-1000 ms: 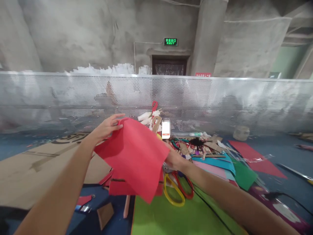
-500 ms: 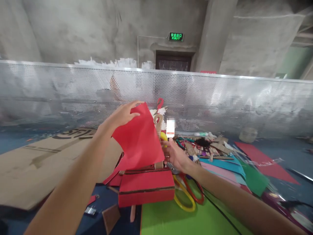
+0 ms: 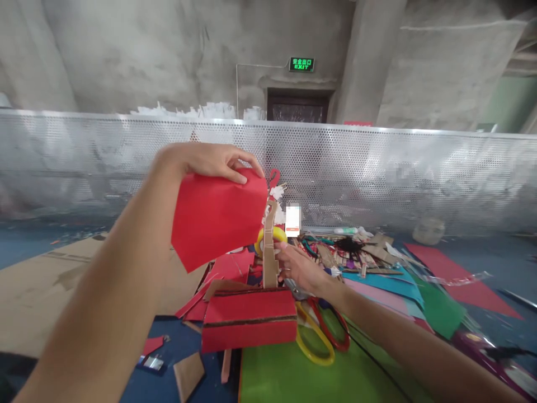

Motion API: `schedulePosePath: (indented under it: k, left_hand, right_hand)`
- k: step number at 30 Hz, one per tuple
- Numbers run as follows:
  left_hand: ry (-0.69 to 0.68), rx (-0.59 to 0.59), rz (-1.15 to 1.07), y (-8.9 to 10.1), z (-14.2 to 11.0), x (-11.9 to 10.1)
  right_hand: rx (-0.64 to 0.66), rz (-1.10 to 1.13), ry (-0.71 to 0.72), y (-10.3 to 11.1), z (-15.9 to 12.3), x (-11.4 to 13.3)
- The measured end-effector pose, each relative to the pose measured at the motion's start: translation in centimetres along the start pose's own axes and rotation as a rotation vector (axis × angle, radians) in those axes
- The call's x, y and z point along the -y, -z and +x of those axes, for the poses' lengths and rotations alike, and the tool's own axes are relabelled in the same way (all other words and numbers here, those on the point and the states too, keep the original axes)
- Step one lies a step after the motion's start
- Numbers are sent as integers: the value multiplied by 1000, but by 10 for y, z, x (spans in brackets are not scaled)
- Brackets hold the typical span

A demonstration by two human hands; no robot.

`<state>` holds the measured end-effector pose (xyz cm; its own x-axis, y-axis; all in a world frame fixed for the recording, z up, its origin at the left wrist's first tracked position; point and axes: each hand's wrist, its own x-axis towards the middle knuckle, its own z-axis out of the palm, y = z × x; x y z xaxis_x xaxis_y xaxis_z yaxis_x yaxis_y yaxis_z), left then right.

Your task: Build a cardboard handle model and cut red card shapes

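Note:
My left hand (image 3: 216, 162) pinches the top edge of a red paper sheet (image 3: 220, 215), held up to the left of an upright cardboard strip (image 3: 269, 246). This strip rises from behind a red-covered cardboard box (image 3: 249, 322) and ends in a loop at its top. Low on the strip's right edge, the fingers of my right hand (image 3: 300, 268) are closed on it; the fingertips are partly hidden. Behind the strip stands a yellow tape roll (image 3: 258, 246). Scissors with yellow and red handles (image 3: 316, 350) lie right of the box.
Cardboard sheets (image 3: 37, 285) lie at left, red paper scraps (image 3: 232, 266) behind the box. Coloured paper (image 3: 394, 288) and a heap of cardboard scraps (image 3: 331, 254) lie at right. A green board (image 3: 285, 375) is in front. A perforated metal barrier (image 3: 126, 162) stands behind.
My left hand has raised and turned the red paper, swinging it left off the cardboard strip, which now shows with the tape roll behind it. My right hand has hardly moved.

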<state>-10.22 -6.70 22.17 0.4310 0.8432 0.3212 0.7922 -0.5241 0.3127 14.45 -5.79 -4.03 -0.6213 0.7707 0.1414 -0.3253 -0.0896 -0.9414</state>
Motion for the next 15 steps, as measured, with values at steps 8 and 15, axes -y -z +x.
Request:
schedulePosePath:
  k: [8,15]
  left_hand:
    - [-97,35,-298,-3,16,20]
    - [-70,392,44,-28,55,27]
  right_hand:
    - [12,41,6,0,0,1]
    - [27,72,41,-2,0,-2]
